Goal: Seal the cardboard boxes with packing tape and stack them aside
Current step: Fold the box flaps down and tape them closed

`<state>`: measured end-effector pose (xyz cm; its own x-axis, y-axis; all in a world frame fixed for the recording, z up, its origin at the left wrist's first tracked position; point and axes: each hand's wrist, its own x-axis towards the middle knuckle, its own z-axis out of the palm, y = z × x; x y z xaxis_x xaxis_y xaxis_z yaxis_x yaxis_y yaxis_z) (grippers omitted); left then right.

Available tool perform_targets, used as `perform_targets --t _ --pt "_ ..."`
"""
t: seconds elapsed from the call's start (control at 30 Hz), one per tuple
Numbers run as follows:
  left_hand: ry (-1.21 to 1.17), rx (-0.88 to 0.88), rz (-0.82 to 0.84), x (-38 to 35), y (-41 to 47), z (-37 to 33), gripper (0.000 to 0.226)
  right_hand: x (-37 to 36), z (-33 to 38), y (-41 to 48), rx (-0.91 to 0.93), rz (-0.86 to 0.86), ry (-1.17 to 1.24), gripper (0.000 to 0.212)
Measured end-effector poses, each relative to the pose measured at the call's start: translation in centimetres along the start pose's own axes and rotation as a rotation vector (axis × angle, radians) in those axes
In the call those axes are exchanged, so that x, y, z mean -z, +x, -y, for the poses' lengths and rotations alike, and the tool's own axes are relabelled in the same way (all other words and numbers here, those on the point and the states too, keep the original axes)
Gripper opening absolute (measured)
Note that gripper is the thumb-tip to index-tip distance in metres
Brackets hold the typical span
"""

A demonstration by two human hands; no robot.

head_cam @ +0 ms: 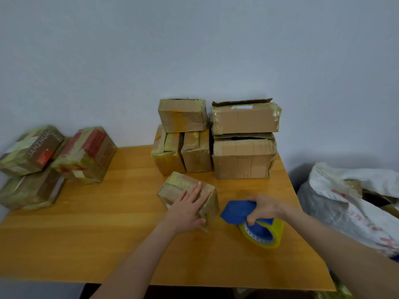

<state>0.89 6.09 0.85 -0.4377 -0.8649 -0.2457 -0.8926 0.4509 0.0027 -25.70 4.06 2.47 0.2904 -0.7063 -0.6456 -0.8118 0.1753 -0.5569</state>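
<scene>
Straight, slightly spread fingers [197, 190] of the left hand [187, 209] press flat on a small cardboard box [179, 182] just right of the frame's centre, the thumb down its near side. The fingers [251, 220] of the right hand [264, 209] are curled tight round a blue tape dispenser [235, 210], which rests on the wooden counter [108, 234] just right of the box, apart from it. Its yellow tape roll [276, 231] sits toward the lower right and its blue head points left, at the box.

The step in hand looks like the start of a seal: box steadied, tape not yet on it. The next move would call for lifting the dispenser's head to one end of the box top and drawing tape along the seam, while the flat hand keeps the light box from sliding.

The box lies on its broad face, its long axis running from upper left to lower right of the frame; the seam itself cannot be made out.

Behind it, at centre, stands a pile of worn boxes [244, 156], some with flaps ajar. Heavily taped boxes [84, 152] sit stacked at the left edge, and a white sack [345, 203] lies beyond the counter at right.
</scene>
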Motion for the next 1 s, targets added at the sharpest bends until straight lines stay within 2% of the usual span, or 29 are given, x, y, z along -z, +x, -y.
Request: perform_targets --t 0.07,0.13,0.2,0.27,0.33,0.47,0.57,0.63,0.73,1.0 --pt "-0.080 0.076 -0.025 0.2 -0.1 -0.3 0.084 0.3 -0.5 0.0 -0.009 -0.060 0.166 0.061" --pt "-0.187 0.209 -0.079 0.3 0.3 -1.3 0.078 0.7 -0.1 0.0 0.011 -0.152 0.304 0.047" --pt "-0.205 0.352 -0.117 0.3 0.8 -2.4 0.086 1.1 0.5 0.1 0.042 -0.210 0.365 0.033" --pt "-0.137 0.416 -0.131 -0.2 1.4 -2.9 0.086 1.1 0.4 0.3 0.053 -0.236 0.397 0.040" --pt "-0.088 0.363 -0.124 -0.4 1.5 -2.6 0.080 1.3 -0.1 0.2 0.058 -0.269 0.440 0.054" --pt "-0.123 0.157 -0.040 0.4 0.5 -0.4 0.079 2.3 -0.3 -0.3 0.150 -0.302 0.479 0.060" --pt "-0.139 0.200 0.018 1.1 -0.2 0.3 0.081 3.0 0.4 -0.4 0.216 -0.233 0.371 0.077" --pt "-0.193 0.243 0.057 1.5 -0.3 0.5 0.082 3.4 0.7 -0.4 0.200 -0.224 0.353 0.074" --pt "-0.250 0.204 0.077 1.8 -0.6 1.6 0.083 4.8 0.5 -1.3 0.178 -0.200 0.345 0.058" --pt "-0.237 0.005 0.019 1.6 0.6 2.4 0.079 8.3 1.3 -4.6 0.247 -0.197 0.484 0.063"
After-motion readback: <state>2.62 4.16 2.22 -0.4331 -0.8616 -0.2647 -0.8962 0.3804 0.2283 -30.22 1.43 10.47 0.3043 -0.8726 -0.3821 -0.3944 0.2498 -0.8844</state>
